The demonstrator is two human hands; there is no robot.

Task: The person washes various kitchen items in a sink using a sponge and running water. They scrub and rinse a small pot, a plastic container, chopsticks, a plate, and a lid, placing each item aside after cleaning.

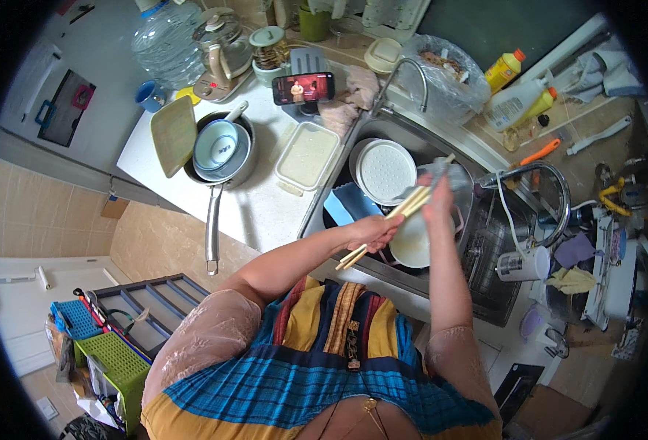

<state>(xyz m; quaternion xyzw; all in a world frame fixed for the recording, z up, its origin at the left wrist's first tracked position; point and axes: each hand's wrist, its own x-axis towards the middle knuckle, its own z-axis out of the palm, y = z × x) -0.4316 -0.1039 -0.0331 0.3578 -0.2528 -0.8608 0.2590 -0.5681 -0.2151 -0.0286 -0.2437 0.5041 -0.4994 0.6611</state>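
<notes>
My left hand (376, 232) is closed around a bundle of light wooden chopsticks (412, 202) held slantwise over the sink (371, 127). My right hand (438, 199), blurred, is at the upper part of the bundle with a greyish, see-through thing (455, 175) that I cannot make out clearly. Below the hands in the sink are a pale round bowl or pan (412, 242), a white round perforated tray (386, 171) and a light blue container (351, 204).
Left of the sink lie a rectangular lidded container (307, 155), a saucepan with stacked bowls (219, 148) and a propped phone (303, 89). A faucet (412, 63), a plastic bag of scraps (445, 71) and several bottles (516, 104) line the back. Another curved faucet (563, 198) stands right.
</notes>
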